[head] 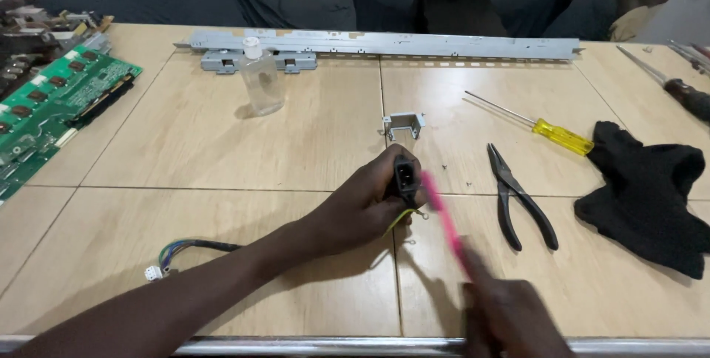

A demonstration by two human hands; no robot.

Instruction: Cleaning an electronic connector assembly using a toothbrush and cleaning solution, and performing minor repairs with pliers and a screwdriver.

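left hand (pixel 370 199) was closed around a black socket (pixel 404 175) with wires, held above the table (pixel 222 151) near centre. right hand (pixel 510 313) was closed on a pink brush (pixel 442 214), blurred, its tip at the socket. the brushing was judged underway; how much remained could not be told. counted: one pliers (pixel 521 199), one yellow screwdriver (pixel 543 126), one bottle (pixel 260 77), one bracket (pixel 404 125), one black cloth (pixel 651 191), one rail (pixel 384 45), one green board (pixel 52 99).

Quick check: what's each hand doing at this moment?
Left hand: closed around a black power socket with wires attached.
Right hand: closed on a pink brush, blurred, its tip at the socket.
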